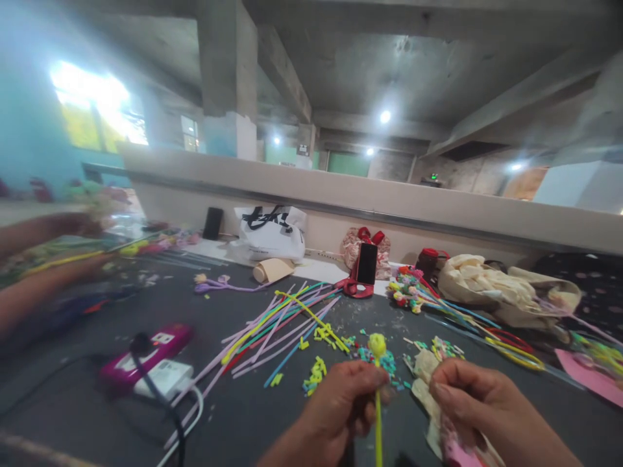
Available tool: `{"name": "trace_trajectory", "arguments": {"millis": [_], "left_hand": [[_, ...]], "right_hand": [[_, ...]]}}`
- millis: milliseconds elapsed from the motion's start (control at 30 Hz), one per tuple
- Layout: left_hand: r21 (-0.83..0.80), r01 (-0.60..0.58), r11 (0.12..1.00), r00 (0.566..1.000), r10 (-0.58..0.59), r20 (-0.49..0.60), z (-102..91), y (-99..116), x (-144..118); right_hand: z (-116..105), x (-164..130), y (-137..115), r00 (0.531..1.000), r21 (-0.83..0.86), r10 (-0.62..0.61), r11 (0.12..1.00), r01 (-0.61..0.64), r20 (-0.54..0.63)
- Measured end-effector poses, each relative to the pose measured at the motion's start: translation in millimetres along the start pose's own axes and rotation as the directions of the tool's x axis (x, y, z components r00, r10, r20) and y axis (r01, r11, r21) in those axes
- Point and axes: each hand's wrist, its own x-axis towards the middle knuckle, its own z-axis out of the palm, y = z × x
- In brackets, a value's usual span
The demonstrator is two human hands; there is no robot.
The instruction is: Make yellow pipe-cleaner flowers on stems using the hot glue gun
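Observation:
My left hand (338, 402) is closed around a yellow fuzzy-stem flower (377, 346), held upright with its round bud above my thumb and its stem hanging below. To the right, my right hand (481, 399) has thumb and index finger pinched together; what they hold, if anything, I cannot make out. A crumpled cream strip (425, 366) lies beside and partly behind those fingers. Short yellow cut pieces (316, 373) and small teal and blue bits (384, 361) are scattered beyond my left hand. Long lilac, yellow and teal fuzzy stems (277, 324) lie in a loose bundle farther left.
A phone (366, 263) leans on a patterned pouch at the back. White plastic bag (270, 233), finished flower bunch (409, 288) and cream cloth bag (487, 279) line the board. A magenta power strip (146, 353) with cables sits left. Another person's arms (48, 279) reach in at far left.

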Motion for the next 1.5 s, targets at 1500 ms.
{"name": "trace_trajectory", "arguments": {"millis": [1500], "left_hand": [[0.038,-0.268,0.963,0.956,0.271,-0.114,-47.9,64,28]], "right_hand": [[99,103,15,0.977,-0.714,-0.174,0.668,0.211,0.127]]}}
